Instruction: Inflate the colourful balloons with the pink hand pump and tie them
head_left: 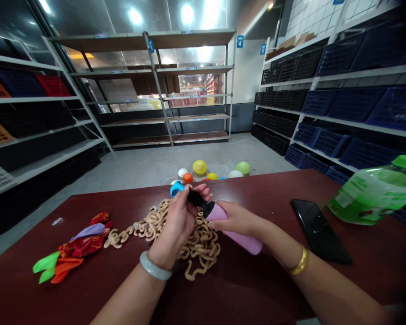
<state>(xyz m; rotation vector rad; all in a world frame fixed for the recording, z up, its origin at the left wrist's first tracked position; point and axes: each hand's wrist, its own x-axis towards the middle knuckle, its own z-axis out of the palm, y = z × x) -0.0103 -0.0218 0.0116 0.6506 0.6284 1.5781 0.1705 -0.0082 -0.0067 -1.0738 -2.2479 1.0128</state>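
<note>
My right hand (pixel 232 216) is wrapped round a hand balloon pump with a pink barrel (pixel 245 241), which slants down to the right. The pump's black end (pixel 198 199) points left into my curled left hand (pixel 181 214). At the thumb of that hand, a limp blue balloon (pixel 177 188) sticks out past the black end. Exactly how the balloon sits on the nozzle is hidden by my fingers. Under both hands lies a heap of tan curly pieces (pixel 201 243) on the dark red table (pixel 115 293).
Left lie limp balloons (pixel 83 243) in several colours and a clear scrap (pixel 57 221). Right are a black phone (pixel 320 230) and a green-labelled bottle (pixel 375 194). Inflated balloons (pixel 199 167) rest on the floor beyond the table. Shelves with crates (pixel 345 106) stand around.
</note>
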